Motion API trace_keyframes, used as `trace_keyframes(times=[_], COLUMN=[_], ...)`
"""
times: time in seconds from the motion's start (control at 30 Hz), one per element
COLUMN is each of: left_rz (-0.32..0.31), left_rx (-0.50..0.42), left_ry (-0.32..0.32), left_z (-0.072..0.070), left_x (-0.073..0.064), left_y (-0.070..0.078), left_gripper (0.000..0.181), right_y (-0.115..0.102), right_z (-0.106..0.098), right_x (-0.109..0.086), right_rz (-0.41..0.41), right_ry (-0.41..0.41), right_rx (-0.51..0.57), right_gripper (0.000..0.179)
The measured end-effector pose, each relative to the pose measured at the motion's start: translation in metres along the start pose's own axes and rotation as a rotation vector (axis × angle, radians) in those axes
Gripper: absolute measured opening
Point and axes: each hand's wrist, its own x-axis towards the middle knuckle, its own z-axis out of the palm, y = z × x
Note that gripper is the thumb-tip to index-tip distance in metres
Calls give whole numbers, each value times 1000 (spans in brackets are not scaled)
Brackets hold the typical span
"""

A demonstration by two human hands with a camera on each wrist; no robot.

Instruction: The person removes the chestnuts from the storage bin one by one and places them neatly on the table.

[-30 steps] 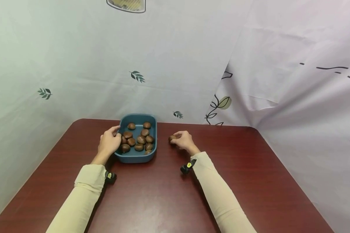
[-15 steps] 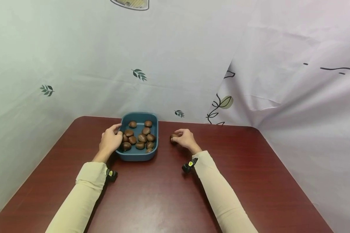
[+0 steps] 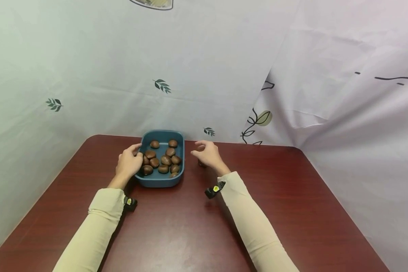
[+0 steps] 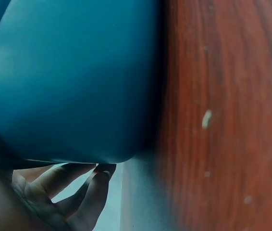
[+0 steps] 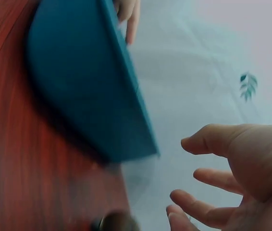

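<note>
A blue rectangular container (image 3: 159,183) with several brown chestnuts (image 3: 166,160) inside stands toward the back of the table. My left hand (image 3: 128,163) holds its left side, thumb over the rim. In the left wrist view, fingers (image 4: 95,195) of that hand touch the container's outer wall; the thumb is hidden. To the right of the container, my right hand (image 3: 209,154) hovers with thumb and fingers spread and nothing between them, as the right wrist view shows. Below it a chestnut (image 3: 201,163) lies on the table, partly covered by the hand; a blurred chestnut (image 5: 119,221) also shows at the bottom of the right wrist view.
The dark red wooden table (image 3: 176,226) ends at the back against a pale printed cloth (image 3: 207,75). That cloth also hangs along the left and right sides. Each wrist wears a small black camera (image 3: 130,204).
My right hand has let go of the chestnut on the table, spread its fingers and moved up and slightly left. My left hand stays at the container.
</note>
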Motion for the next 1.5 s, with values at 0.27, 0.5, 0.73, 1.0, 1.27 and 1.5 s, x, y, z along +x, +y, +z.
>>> trace_keyframes(times=[0.27,0.5,0.73,1.0,1.27,1.5], left_rz=[0,-6,-6,10,1,-10], left_rx=[-11,-13,-9,3,2,16], left_ry=[0,-7,-3,-6,0,1], left_z=[0,0,1,4,5,4], left_x=[1,3,4,5,3,3], left_y=[2,4,3,1,1,-1], left_gripper=[52,53,53,53,53,52], right_y=[-37,-60,-72,-75,-75,-78], right_z=[16,36,59,89,107,119], right_x=[0,0,3,1,0,-1], right_rz=[-97,-115,-108,-66,-37,-28], right_ry=[-73,-117,-154,-216,-257,-271], right_rx=[31,66,53,39,-35,-143], right_gripper=[37,33,35,33,32,40])
